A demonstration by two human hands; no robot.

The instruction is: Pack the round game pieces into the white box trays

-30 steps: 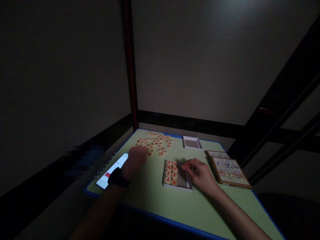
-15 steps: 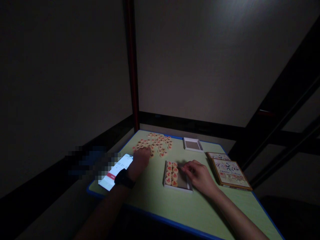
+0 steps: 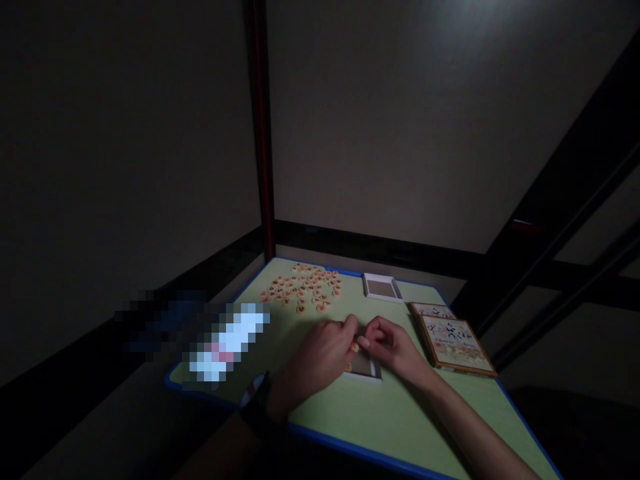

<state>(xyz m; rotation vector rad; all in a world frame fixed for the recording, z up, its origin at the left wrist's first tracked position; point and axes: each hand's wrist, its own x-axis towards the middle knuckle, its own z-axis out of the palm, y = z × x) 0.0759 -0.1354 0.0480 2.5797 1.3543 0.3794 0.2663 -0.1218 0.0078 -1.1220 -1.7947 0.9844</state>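
Observation:
My left hand [image 3: 323,357], with a dark watch on its wrist, is closed over the left part of a shallow white box tray [image 3: 371,370]. A round Chinese chess piece [image 3: 355,347] with a red mark shows between its fingers and the pinched thumb and finger of my right hand [image 3: 389,343]. Both hands appear to touch this piece. Another piece [image 3: 349,367] lies in the tray below; my left hand hides most of the others there. Bare grey-brown floor shows on the tray's right side.
Many loose Chinese chess pieces [image 3: 303,288] are scattered at the table's far left. A second white tray [image 3: 383,287] sits at the back. Two printed boxes [image 3: 457,340] overlap on the right. A blurred-out bright phone [image 3: 230,340] lies left on the blue-edged green table [image 3: 350,420].
My left hand has moved from the scattered pieces, right and nearer, to the tray beside my right hand. It now covers most of the rows of pieces. My right hand stays at the tray.

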